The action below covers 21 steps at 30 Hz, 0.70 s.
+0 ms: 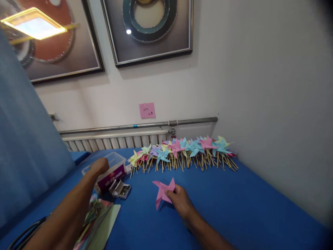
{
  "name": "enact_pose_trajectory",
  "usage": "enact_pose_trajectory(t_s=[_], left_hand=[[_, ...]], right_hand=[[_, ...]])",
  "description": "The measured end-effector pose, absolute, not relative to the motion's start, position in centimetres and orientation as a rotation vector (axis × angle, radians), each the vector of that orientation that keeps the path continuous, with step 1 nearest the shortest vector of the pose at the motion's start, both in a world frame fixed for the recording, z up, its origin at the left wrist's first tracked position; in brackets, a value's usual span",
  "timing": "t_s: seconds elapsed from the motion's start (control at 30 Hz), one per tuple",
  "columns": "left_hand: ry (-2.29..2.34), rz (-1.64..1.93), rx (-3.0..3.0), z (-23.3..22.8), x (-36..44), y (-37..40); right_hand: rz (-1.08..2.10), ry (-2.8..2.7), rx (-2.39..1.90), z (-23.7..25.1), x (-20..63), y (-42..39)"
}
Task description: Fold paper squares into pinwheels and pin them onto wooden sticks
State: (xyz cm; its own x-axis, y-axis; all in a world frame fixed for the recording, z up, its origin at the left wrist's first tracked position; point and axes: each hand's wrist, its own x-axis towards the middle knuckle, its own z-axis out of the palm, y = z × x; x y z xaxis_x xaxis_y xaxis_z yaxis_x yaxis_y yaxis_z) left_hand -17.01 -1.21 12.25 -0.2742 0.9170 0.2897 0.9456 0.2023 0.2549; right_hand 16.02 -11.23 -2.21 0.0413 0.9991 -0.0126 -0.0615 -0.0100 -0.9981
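Your right hand [179, 198] pinches a pink four-pointed paper pinwheel [161, 191]. Your left hand [102, 165] is at a clear plastic tub [118, 158]; fingers (hidden) can't be judged.

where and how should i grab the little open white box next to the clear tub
Probably by the outer side walls of the white box, thumb and fingers on opposite sides, coming from the right. The raised flap and the clear tub crowd its left, while its right side stands clear of them. It sits open with small shiny pieces inside, so keep it level.
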Motion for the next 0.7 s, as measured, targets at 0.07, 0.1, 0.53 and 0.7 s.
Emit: enact_pose_trajectory(t_s=[0.07, 0.1, 0.53, 0.7], left_hand=[[-2.352, -0.630, -1.806, 12.6, -15.8, -1.9], [-2.326, -0.669, -1.807, 12.4, -14.7, -2.4], [-2.209, -1.061, -2.526, 0.4, -5.4, -7.8], [-2.100, -0.407, -2.575, 2.2, -6.0, -9.0]], right_hand=[[1.213, -1.104, -1.200, -2.2, 16.1, -11.1], [1.210, -1.091, -1.203, -2.2, 16.2, -11.1], [1.223, -1.000, -1.239, -1.8, 16.3, -11.3], [1.270, -1.018, -1.248, -1.3, 16.3, -11.7]])
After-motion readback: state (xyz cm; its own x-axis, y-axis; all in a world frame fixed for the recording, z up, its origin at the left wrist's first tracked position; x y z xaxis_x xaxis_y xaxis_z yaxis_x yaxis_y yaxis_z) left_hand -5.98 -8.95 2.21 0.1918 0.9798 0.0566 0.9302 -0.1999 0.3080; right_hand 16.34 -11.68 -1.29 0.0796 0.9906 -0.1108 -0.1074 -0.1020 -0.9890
